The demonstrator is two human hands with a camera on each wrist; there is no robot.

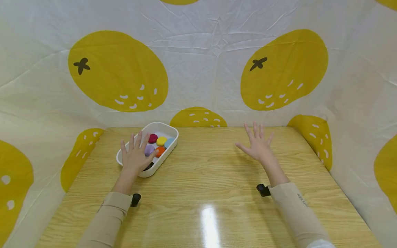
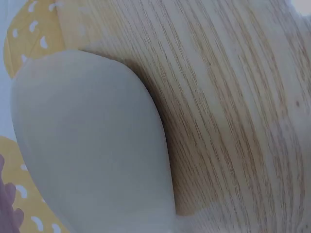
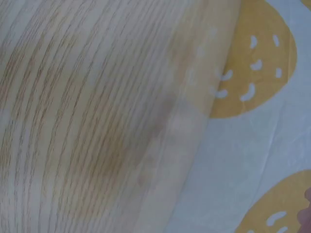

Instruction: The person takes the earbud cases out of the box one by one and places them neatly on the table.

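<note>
A white tray [image 1: 169, 159] with rounded corners sits at the left back of the table. Inside it lie several round glossy pieces, among them a dark red piece [image 1: 152, 138], a yellow piece [image 1: 161, 141], a light blue piece [image 1: 169, 142], a purple piece [image 1: 149, 150] and an orange piece [image 1: 160, 152]. Something black [image 1: 149, 166] shows at its near end, partly covered. Over the tray my left hand [image 1: 135, 158] spreads its fingers, holding nothing. My right hand [image 1: 258, 147], also spread, hovers above the table's right side. The left wrist view shows the tray's pale wall [image 2: 97, 141] large.
The wooden table [image 1: 201, 179] meets a white cloth [image 1: 204, 75] printed with yellow fruit at the back and both sides. Black wrist devices sit beneath both forearms, the left device [image 1: 135, 200] and the right device [image 1: 263, 190]. Light glares off the table's front.
</note>
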